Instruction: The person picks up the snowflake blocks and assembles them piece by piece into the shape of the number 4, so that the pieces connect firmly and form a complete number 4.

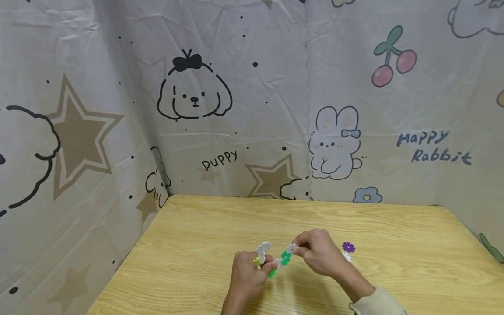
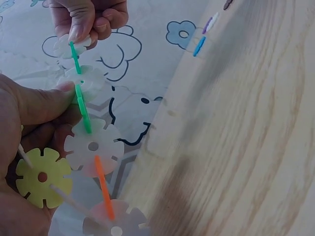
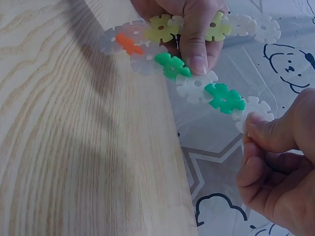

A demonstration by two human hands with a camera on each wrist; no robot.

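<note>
Smooth plastic discs (image 3: 230, 102), wood-grained tabletop (image 1: 189, 236)

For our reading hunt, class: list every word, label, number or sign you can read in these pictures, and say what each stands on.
"puppy": black lettering on the patterned cloth, below the dog drawing.
"Happy Rabbit": blue lettering on the same cloth, right of the rabbit drawing.
No lettering is visible on the flower-shaped pieces or the table.
</note>
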